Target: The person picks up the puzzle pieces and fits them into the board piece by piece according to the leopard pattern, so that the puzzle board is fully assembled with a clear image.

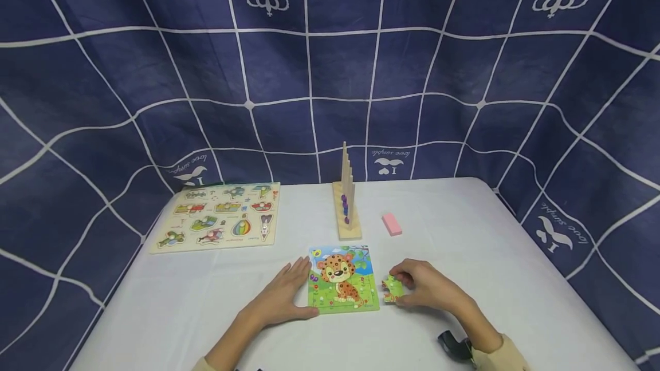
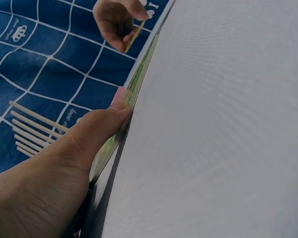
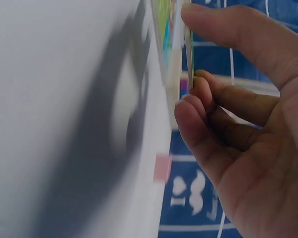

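Note:
A square leopard jigsaw puzzle (image 1: 342,280) with a blue and green background lies face up on the white table. My left hand (image 1: 281,298) rests at its left side, fingers extended and thumb along the near left corner; the left wrist view shows that thumb against the board's edge. To the right of the puzzle, my right hand (image 1: 429,286) pinches a green jigsaw piece (image 1: 394,287) between thumb and fingers. Seen edge-on in the right wrist view, the thin piece (image 3: 189,59) is held above the tabletop.
Behind the puzzle stands a wooden peg stand (image 1: 350,235) with upright rods and purple and blue beads. A pink block (image 1: 392,224) lies right of it. At the back left is a wooden vehicle puzzle board (image 1: 216,219). A dark blue gridded curtain (image 1: 340,67) hangs behind the table.

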{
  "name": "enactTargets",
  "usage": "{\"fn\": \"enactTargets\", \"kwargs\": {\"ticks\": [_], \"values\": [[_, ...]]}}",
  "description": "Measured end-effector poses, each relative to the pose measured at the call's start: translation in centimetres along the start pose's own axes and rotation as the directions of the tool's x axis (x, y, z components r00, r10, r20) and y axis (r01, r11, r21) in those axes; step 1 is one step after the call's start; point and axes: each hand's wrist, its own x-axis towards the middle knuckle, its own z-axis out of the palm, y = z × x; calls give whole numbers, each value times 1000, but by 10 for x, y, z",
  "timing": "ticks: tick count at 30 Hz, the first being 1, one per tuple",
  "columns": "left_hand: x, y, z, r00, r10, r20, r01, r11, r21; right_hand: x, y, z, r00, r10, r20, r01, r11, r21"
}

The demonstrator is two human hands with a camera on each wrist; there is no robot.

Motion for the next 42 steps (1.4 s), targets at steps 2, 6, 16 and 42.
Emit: {"fn": "enactTargets", "kwargs": {"ticks": [2, 6, 16, 42], "values": [[0, 0, 1, 1000, -4, 1, 4, 1000, 1, 6, -7, 4, 1000, -30, 10, 30, 1000, -5], [0, 0, 1, 1000, -3, -2, 3, 1000, 3, 17, -19, 11, 996, -76, 45, 77, 997, -14], [1, 1, 1, 1000, 12, -9, -12, 1000, 0, 34, -28, 26, 985, -133, 113, 133, 991, 0], [1, -2, 0, 1000, 25, -15, -25, 1000, 8, 41, -31, 32, 982, -155, 112, 154, 988, 17]]}}
